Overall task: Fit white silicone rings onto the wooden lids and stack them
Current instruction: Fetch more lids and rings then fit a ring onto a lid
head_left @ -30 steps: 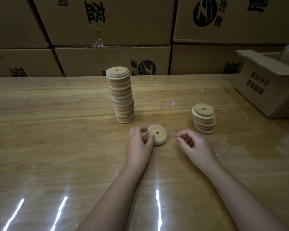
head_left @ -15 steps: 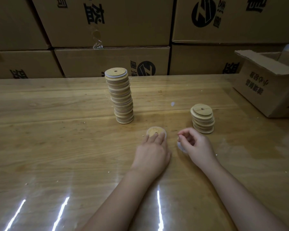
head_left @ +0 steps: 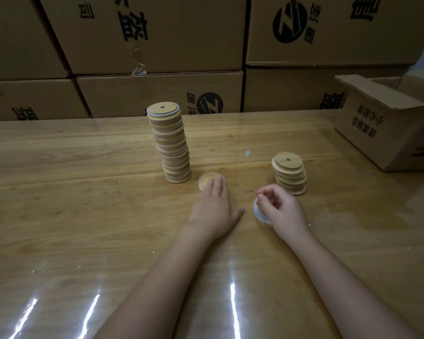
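Toward the far edge of the table (head_left: 83,204), left of its middle, stands the tall stack (head_left: 173,145) of wooden lids. White shows at the rims of several, so these look like the finished ones. The pile leans toward the right as it goes down, which matters later.

Just right of its base a single lid (head_left: 206,179) lies flat on the table. The left hand (head_left: 214,207) rests on it, released, with straight fingers pressing down on its near half and the thumb spread out on the wood.

To the right, apart from the left hand, the right hand (head_left: 283,211) is curled and grasps a white silicone ring (head_left: 258,212), which shows below its fingers close to the table. Just beyond that hand stands the short stack (head_left: 290,173), apparently lids awaiting rings. An open carton (head_left: 382,128) sits at the right edge.

The step in hand looks like bringing ring and lid together. It would go best if the left hand keeps the lid steady or tips it up so its rim is free. The ring should hook onto one side first, then be stretched round so it seats evenly, without a twist or a lifted section. The finished lid should go onto the tall stack gently and centred, since the lean leaves little margin for a sideways nudge.
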Demonstrator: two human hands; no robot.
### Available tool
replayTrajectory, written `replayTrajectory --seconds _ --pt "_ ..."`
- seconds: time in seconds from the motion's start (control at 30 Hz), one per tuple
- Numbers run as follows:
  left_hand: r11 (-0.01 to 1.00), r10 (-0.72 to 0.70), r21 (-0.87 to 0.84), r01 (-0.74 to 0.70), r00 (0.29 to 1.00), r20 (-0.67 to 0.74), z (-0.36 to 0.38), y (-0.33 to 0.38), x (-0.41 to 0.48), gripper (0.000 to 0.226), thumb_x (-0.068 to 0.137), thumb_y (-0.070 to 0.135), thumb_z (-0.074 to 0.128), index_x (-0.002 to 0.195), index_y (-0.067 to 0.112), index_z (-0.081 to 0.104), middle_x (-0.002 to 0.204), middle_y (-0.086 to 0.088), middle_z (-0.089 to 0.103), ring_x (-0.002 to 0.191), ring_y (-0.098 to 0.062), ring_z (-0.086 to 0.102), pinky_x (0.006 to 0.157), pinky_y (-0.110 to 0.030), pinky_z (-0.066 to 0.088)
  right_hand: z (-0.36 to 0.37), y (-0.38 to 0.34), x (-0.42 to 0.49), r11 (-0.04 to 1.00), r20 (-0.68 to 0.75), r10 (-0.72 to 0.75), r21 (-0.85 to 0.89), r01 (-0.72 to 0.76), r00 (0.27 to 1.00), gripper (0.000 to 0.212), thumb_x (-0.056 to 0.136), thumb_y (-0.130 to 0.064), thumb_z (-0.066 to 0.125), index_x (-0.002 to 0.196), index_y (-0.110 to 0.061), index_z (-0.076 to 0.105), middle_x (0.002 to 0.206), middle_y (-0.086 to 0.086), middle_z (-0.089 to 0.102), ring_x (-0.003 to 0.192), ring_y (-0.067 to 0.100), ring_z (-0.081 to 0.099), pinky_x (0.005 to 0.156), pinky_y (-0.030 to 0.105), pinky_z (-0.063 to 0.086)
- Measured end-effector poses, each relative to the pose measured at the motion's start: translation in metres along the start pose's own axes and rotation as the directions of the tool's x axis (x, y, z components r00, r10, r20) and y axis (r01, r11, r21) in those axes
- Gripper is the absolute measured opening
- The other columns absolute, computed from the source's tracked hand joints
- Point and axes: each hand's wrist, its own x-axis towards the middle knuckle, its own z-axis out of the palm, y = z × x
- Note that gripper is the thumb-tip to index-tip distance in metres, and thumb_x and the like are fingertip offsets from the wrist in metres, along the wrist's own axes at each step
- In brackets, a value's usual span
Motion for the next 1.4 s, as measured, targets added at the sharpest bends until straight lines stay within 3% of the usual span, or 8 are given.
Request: replayTrajectory --seconds 0.17,0.53,0.63,0.73,0.87,1.1,1.2,1.4 --pt "0.998 -0.058 -0.008 0.058 0.997 0.047 -0.009 -0.021 0.028 0.083 0.095 0.056 0.033 0.149 0.002 0.002 0.159 -0.01 -0.005 0.146 -0.025 -0.004 0.117 -0.033 0.004 -0.001 -0.001 0.0 0.999 -0.005 0.036 0.027 -0.036 0.999 0.026 0.088 -0.007 0.059 0.078 -0.031 0.061 0.079 0.016 0.065 0.076 0.034 0.06 0.069 0.042 0.051" --pt "0.998 -0.034 -0.05 0.03 0.997 -0.072 0.005 -0.03 0.04 0.072 0.098 0.048 0.032 0.149 0.002 0.01 0.159 -0.011 -0.001 0.146 -0.025 -0.002 0.117 -0.033 0.002 -0.001 0.001 0.001 0.998 -0.02 0.056 0.035 -0.055 0.998 0.022 0.089 -0.008 0.059 0.08 -0.028 0.061 0.075 0.003 0.064 0.074 0.026 0.061 0.07 0.034 0.051" --pt "0.982 0.041 -0.169 -0.081 0.973 -0.226 0.012 -0.03 0.028 0.049 0.099 0.035 0.039 0.137 0.005 0.041 0.158 -0.012 0.01 0.146 -0.024 0.008 0.118 -0.035 0.011 -0.003 -0.002 0.002 0.985 -0.186 -0.137 -0.132 0.113 0.973 0.019 0.086 -0.002 0.059 0.088 -0.021 0.062 0.09 0.002 0.063 0.079 0.014 0.058 0.073 0.022 0.049" --pt "0.933 0.096 -0.307 -0.19 0.951 -0.295 0.016 -0.028 0.011 0.032 0.096 0.024 0.048 0.123 0.008 0.057 0.155 -0.013 0.021 0.144 -0.023 0.02 0.114 -0.03 0.019 -0.014 0.002 0.009 0.891 -0.316 -0.343 -0.409 0.199 0.885 0.032 0.078 0.005 0.062 0.108 -0.005 0.061 0.114 0.01 0.059 0.105 0.026 0.055 0.09 0.043 0.043" --pt "0.857 0.079 -0.464 -0.224 0.947 -0.312 0.019 -0.033 -0.013 0.023 0.093 0.02 0.055 0.113 0.013 0.065 0.149 -0.005 0.037 0.138 -0.018 0.034 0.111 -0.029 0.028 -0.03 0.01 0.015 0.845 -0.286 -0.178 -0.535 -0.003 0.942 0.052 0.082 -0.006 0.059 0.131 -0.021 0.05 0.145 -0.001 0.039 0.133 0.026 0.03 0.107 0.048 0.026" --pt "0.844 0.065 -0.482 -0.237 0.936 -0.346 0.021 -0.037 -0.022 0.017 0.09 0.015 0.058 0.102 0.014 0.069 0.133 0.0 0.056 0.126 -0.013 0.048 0.104 -0.025 0.036 -0.028 0.017 0.015 0.719 -0.035 -0.204 -0.683 0.126 0.978 0.023 0.084 -0.011 0.062 0.101 -0.024 0.071 0.152 -0.002 0.03 0.144 0.028 0.012 0.115 0.05 0.009" --pt "0.855 0.067 -0.464 -0.231 0.937 -0.343 0.024 -0.037 -0.019 0.016 0.088 0.015 0.058 0.099 0.015 0.069 0.13 0.001 0.059 0.123 -0.011 0.05 0.102 -0.028 0.038 -0.027 0.018 0.016 0.723 -0.039 -0.16 -0.685 0.09 0.986 0.031 0.087 -0.013 0.058 0.116 -0.021 0.065 0.154 -0.004 0.024 0.144 0.026 0.011 0.113 0.048 0.015" --pt "0.858 0.071 -0.452 -0.243 0.928 -0.365 0.025 -0.037 -0.018 0.015 0.087 0.012 0.059 0.097 0.014 0.069 0.128 0.0 0.06 0.122 -0.013 0.051 0.102 -0.026 0.037 -0.022 0.01 0.015 0.778 -0.109 -0.229 -0.618 0.114 0.967 0.033 0.088 -0.009 0.058 0.121 -0.009 0.061 0.147 0.004 0.036 0.133 0.031 0.035 0.108 0.05 0.032"
